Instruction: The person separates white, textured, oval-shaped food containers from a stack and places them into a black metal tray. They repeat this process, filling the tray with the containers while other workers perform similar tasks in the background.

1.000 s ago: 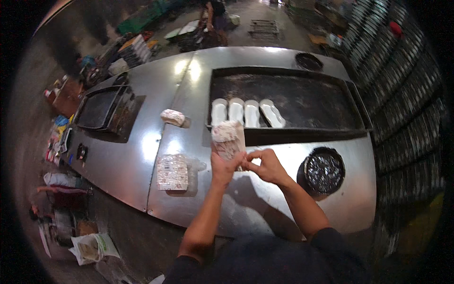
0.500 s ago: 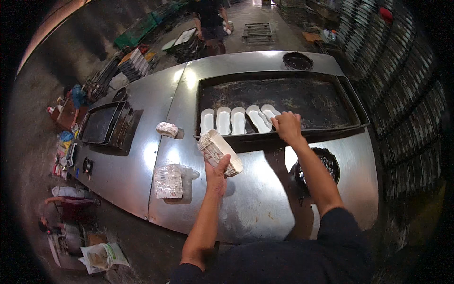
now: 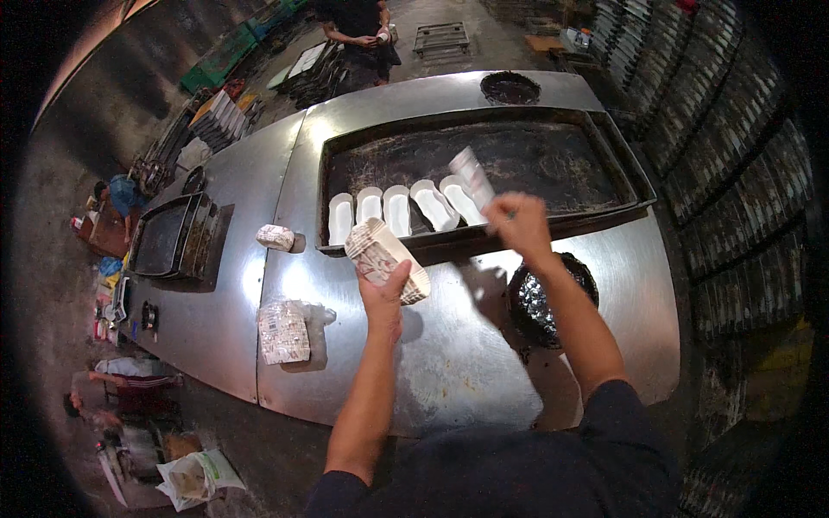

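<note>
My left hand (image 3: 384, 293) is wrapped round a nested stack of oblong paper baking liners (image 3: 389, 259), printed brown on the outside and white inside, just off the near edge of a dark metal baking tray (image 3: 553, 160). In the tray, several single white liners (image 3: 396, 211) stand in a row along the near left side. My right hand (image 3: 520, 223), smeared by motion, is closed at the tray's near edge with one more paper liner (image 3: 472, 175) at its fingertips. That liner is tilted and blurred above the tray, just right of the row.
On the metal table (image 3: 449, 345) lie a wrapped pack of liners (image 3: 283, 331) and a smaller bundle (image 3: 275, 237). A greasy round pan (image 3: 553, 300) sits under my right forearm, another dark round pan (image 3: 510, 88) at the back. Tray stacks (image 3: 691, 104) line the right. A person (image 3: 358, 34) stands beyond.
The view has shifted, so the table sits higher and more to the left. My right hand has come away from the last liner in the row and now has another at its fingertips.
</note>
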`<state>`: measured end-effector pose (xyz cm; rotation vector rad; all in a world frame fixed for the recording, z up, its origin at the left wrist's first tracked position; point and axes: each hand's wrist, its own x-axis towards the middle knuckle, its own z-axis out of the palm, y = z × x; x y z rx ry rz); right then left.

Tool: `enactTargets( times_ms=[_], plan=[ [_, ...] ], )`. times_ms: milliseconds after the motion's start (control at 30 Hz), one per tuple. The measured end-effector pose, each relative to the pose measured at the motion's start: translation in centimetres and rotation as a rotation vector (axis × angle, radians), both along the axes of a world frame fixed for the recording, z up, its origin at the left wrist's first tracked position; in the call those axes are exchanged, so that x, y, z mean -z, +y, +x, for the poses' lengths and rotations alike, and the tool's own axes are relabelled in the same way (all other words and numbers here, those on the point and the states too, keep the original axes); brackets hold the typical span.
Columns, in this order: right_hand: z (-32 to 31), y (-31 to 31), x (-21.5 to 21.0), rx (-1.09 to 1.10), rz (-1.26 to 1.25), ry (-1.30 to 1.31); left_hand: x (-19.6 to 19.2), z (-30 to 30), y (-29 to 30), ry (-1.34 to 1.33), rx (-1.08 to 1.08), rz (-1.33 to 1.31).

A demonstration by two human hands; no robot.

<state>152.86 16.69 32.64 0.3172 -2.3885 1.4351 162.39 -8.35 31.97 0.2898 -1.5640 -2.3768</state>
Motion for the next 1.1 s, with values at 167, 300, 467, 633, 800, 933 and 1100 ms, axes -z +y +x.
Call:
enactTargets(
  times_ms=[167, 300, 467, 633, 800, 933, 1100],
  plan=[
    [-7.8, 3.5, 6.1, 0.153, 0.761, -0.089, 0.2, 0.2, 0.6, -0.049, 0.081, 0.182],
    [-0.5, 0.7, 1.6, 0.154, 0.308, 0.147, 0.3, -0.2, 0.8, -0.024, 0.119, 0.097],
    [6.1, -2.8, -1.0, -0.553, -0.201, -0.385, -1.4, -0.9, 4.6, 0.003, 0.150, -0.146],
    [6.1, 0.1, -1.9, -0.385, -0.125, -0.307, -0.7, -1.3, 5.5, 0.058, 0.092, -0.199],
    [-2.7, 7.5, -0.4, 0.305, 0.229, 0.104, -0.4, -1.3, 3.8, -0.012, 0.075, 0.094],
    [-8.0, 10.0, 6.4, 0.199, 0.821, -0.138, -0.4, -1.2, 4.7, -0.040, 0.130, 0.120],
    [1.6, 5.3, 1.9, -0.024, 0.028, -0.095, -0.8, -0.7, 6.0, -0.067, 0.175, -0.077]
  ],
)
